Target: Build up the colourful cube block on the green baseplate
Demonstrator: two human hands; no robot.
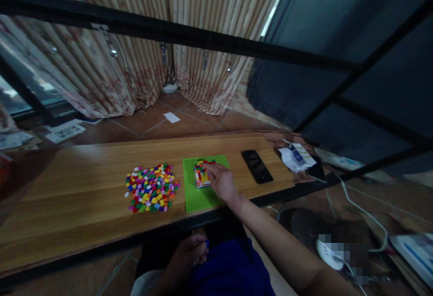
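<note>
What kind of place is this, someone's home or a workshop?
Most likely a room in a home: striped curtains hang to a tiled floor, and a plain wooden table holds toy bricks and a phone.

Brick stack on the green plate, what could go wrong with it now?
The right hand touches the brick stack. A hard push might pop bricks loose or slide the green plate, whose near end lies close to the table edge. The loose brick pile beside the plate could scatter if bumped.
</note>
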